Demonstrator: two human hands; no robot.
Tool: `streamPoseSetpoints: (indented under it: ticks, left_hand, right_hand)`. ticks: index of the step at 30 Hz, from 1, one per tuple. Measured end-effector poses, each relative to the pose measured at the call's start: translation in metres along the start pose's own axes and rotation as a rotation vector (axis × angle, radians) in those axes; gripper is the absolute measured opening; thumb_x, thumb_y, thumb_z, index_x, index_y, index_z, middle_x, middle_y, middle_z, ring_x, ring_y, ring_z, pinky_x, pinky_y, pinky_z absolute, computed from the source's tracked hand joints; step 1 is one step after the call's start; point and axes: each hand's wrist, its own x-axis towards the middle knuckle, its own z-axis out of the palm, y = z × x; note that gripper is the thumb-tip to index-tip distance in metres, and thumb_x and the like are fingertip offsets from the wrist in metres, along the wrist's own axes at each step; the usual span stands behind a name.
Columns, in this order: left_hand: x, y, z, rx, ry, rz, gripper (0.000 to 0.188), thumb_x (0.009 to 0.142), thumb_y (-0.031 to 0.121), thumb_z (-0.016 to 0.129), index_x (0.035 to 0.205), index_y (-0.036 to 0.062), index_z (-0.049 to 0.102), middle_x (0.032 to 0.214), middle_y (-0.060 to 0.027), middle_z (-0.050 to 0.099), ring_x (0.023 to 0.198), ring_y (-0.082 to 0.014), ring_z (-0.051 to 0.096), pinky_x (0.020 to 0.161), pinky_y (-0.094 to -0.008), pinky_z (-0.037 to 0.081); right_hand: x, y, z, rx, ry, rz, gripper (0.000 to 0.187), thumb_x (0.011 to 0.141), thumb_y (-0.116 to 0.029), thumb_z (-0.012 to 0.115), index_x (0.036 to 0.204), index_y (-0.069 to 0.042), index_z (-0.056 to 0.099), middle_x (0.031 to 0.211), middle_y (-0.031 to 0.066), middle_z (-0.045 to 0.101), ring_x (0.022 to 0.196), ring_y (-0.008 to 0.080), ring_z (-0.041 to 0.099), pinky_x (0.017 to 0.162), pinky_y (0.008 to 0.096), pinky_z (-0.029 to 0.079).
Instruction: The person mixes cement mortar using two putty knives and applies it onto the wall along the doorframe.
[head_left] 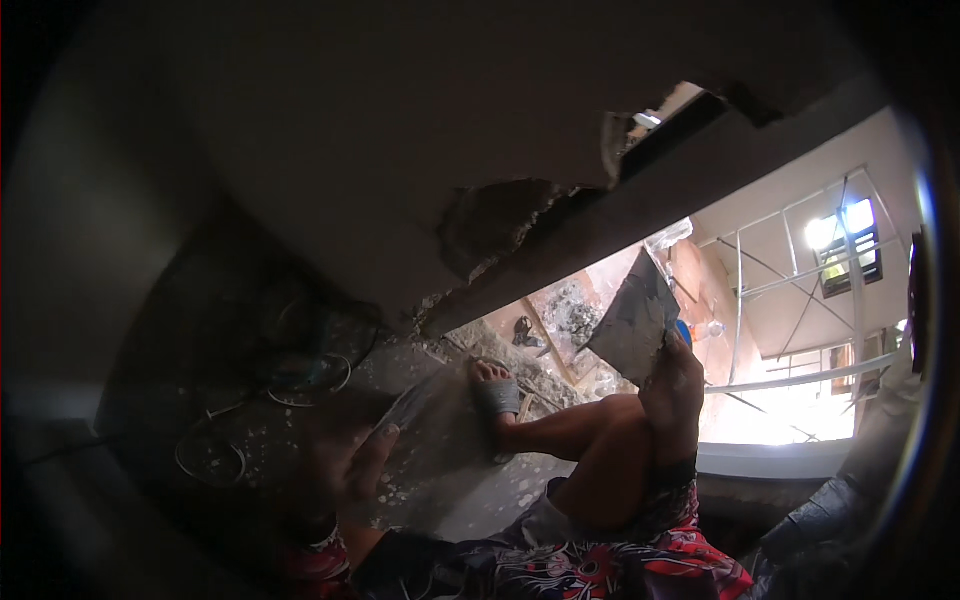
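My right hand (675, 378), raised above my bent knee, is closed round a trowel. The trowel's grey, wedge-shaped blade (636, 322) points up and to the left, and a bit of blue shows beside my fingers. In the shade at lower left, my left hand (368, 466) is closed on a thin flat blade (412, 398) seen nearly edge-on. Its handle, if it has one, is lost in the dark. Ahead of both hands is a broken wall panel (350, 170) with a ragged lower edge.
A straight beam (620, 215) runs diagonally past the broken panel. My sandalled foot (493, 388) rests on the speckled floor (450, 485) near rubble (575, 315). Loose pale cable (212, 462) coils at left. Scaffold poles (740, 310) and a window (848, 245) stand at right.
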Motion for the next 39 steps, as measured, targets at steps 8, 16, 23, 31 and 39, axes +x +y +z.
streamPoseSetpoints:
  ticks: [8,16,23,31,39]
  left_hand:
    - [-0.085,-0.107,0.053,-0.007,-0.256,-0.232,0.025,0.086,0.006,0.064,0.110,0.0013,0.070,0.098,-0.0203,0.067,0.084,-0.0358,0.066,0.073,-0.0399,0.054]
    - [-0.106,-0.129,0.039,0.172,-0.175,-0.488,0.023,0.087,0.004,0.062,0.109,-0.0013,0.068,0.099,-0.0218,0.067,0.088,-0.0401,0.065,0.077,-0.0442,0.052]
    - [-0.098,-0.121,0.037,0.026,-0.090,-0.499,0.019,0.095,0.013,0.060,0.086,-0.0031,0.059,0.071,-0.0210,0.055,0.062,-0.0336,0.055,0.057,-0.0402,0.042]
    - [-0.109,-0.135,0.045,-0.208,-0.055,-0.571,0.016,0.093,0.013,0.063,0.092,-0.0029,0.065,0.083,-0.0191,0.064,0.075,-0.0270,0.064,0.066,-0.0344,0.047]
    - [-0.083,-0.116,0.065,-1.050,0.126,-0.698,0.025,0.093,0.011,0.064,0.115,-0.0006,0.066,0.097,-0.0026,0.068,0.086,-0.0135,0.065,0.073,-0.0305,0.054]
  right_hand:
    - [-0.005,-0.004,0.012,-1.283,0.087,-0.289,0.036,0.101,-0.022,0.049,0.125,0.004,0.055,0.121,0.0122,0.065,0.109,0.0275,0.063,0.101,0.0369,0.047]
    - [-0.005,0.004,0.001,-1.635,0.219,-0.591,0.042,0.078,0.001,0.062,0.120,0.007,0.058,0.099,0.0221,0.069,0.092,0.0380,0.068,0.081,0.0393,0.057]
    - [-0.011,-0.004,0.013,-2.060,0.194,-0.691,0.050,0.073,0.001,0.063,0.122,0.007,0.055,0.101,0.0243,0.065,0.089,0.0426,0.064,0.080,0.0467,0.054]
    - [-0.035,0.001,0.008,-2.264,0.196,-0.830,0.039,0.081,-0.005,0.066,0.117,0.004,0.058,0.101,0.0195,0.066,0.089,0.0331,0.066,0.077,0.0408,0.054]
    - [-0.089,0.037,0.008,-0.689,0.033,-0.046,0.025,0.099,-0.023,0.057,0.117,-0.005,0.056,0.103,0.0030,0.062,0.084,0.0165,0.063,0.070,0.0268,0.054]
